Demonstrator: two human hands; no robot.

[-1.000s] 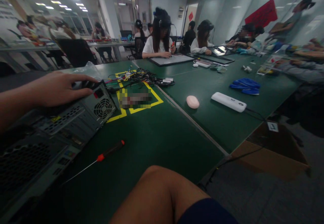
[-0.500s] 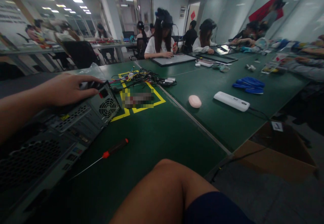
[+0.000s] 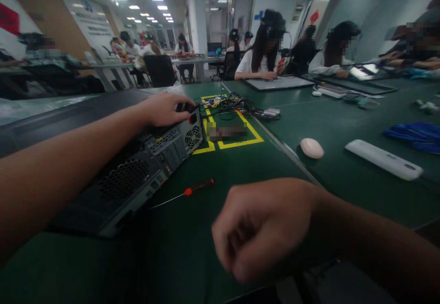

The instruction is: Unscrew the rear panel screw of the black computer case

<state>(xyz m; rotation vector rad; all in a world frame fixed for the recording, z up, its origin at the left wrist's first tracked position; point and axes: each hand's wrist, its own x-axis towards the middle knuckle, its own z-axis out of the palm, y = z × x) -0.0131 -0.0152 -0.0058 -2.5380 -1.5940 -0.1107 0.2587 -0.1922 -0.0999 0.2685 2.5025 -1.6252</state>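
"What was at the left?"
"A dark, boxy metal computer case (image 3: 165, 157), slanted across the green counter (image 3: 237, 166), its back showing a round fan grille and honeycomb vents. I couldn't tell what was inside."
"And the left hand (image 3: 170, 107)?"
"Resting on its upper edge near the grille; I couldn't tell whether it gripped."
"Anything in the way?"
"A red-and-black-handled screwdriver (image 3: 199, 187) lay just beside the case. Past it, yellow tape (image 3: 240, 144) framed a blurred-out item (image 3: 228, 132), with tangled black cables (image 3: 237, 102) across its far side."
"The right hand (image 3: 264, 226)?"
"Curled, well apart from the left, nearer us than the screwdriver. I couldn't tell whether it held anything."
"Farther right?"
"A pale pink oval object (image 3: 312, 148), a long white plastic bar (image 3: 381, 159), then a bright blue bundle (image 3: 415, 137)."
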